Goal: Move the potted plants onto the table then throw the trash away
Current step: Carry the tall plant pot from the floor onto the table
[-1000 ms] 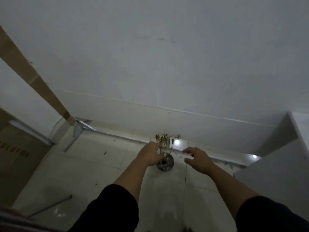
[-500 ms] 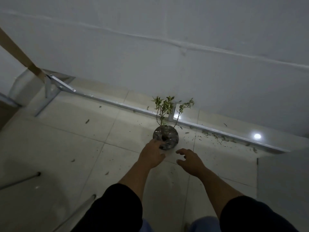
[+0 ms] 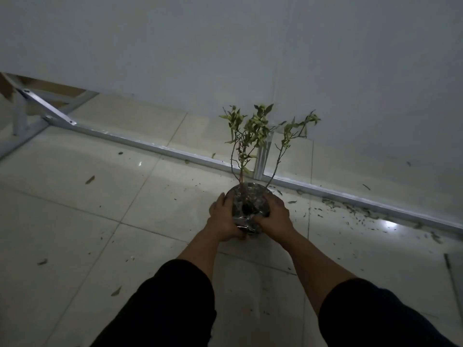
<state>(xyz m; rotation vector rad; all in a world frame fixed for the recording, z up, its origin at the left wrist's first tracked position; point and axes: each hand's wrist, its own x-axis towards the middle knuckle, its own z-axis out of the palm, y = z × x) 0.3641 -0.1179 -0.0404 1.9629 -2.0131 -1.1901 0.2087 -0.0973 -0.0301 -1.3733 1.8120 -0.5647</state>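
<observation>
A small potted plant (image 3: pixel 250 204) stands on the tiled floor near the wall, its pot wrapped in shiny plastic, with thin stems and pale green leaves rising from it. My left hand (image 3: pixel 223 219) grips the pot's left side. My right hand (image 3: pixel 274 216) grips its right side, fingers curled round the wrapping. The pot's lower part is hidden behind my hands. The table is out of view.
A metal rail (image 3: pixel 175 152) runs along the floor at the foot of the white wall (image 3: pixel 225 46). A metal bracket frame (image 3: pixel 37 108) stands at far left. Fallen leaves and bits of debris (image 3: pixel 350 209) are scattered over the tiles (image 3: pixel 75 234).
The view has dropped closer to the floor. Both hands moved forward from just short of the pot and closed round its two sides.
</observation>
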